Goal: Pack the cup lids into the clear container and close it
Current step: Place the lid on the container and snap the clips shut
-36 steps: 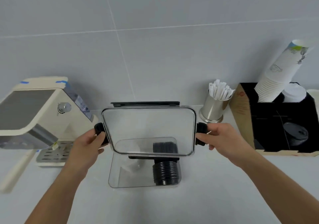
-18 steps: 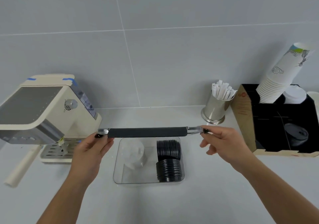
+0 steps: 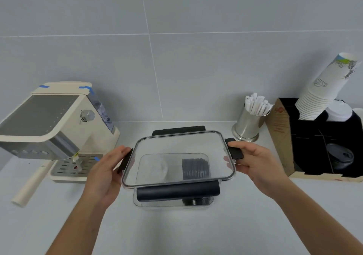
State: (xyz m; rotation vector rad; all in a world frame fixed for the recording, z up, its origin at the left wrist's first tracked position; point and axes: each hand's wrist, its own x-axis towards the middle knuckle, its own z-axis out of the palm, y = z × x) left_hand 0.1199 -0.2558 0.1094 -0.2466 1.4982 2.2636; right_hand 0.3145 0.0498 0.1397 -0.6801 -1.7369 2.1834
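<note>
A clear container (image 3: pixel 172 205) stands on the counter in front of me. Inside it a stack of black cup lids (image 3: pixel 195 169) lies on the right and a stack of clear lids (image 3: pixel 157 168) on the left, both seen through the cover. I hold the container's clear cover (image 3: pixel 176 146), with black latches on its sides, tilted just above the container. My left hand (image 3: pixel 106 174) grips its left latch and my right hand (image 3: pixel 253 163) grips its right latch.
A cream coffee machine (image 3: pixel 49 129) stands at the left with a handle sticking out toward me. At the back right are a steel cup of wrapped straws (image 3: pixel 249 123) and a black organiser box (image 3: pixel 322 143) holding stacked paper cups (image 3: pixel 324 91) and lids.
The cover was upright facing me, then edge-on and level above the container; now it lies nearly flat, lowered close over the container. Both hands kept their grip on the side latches.
</note>
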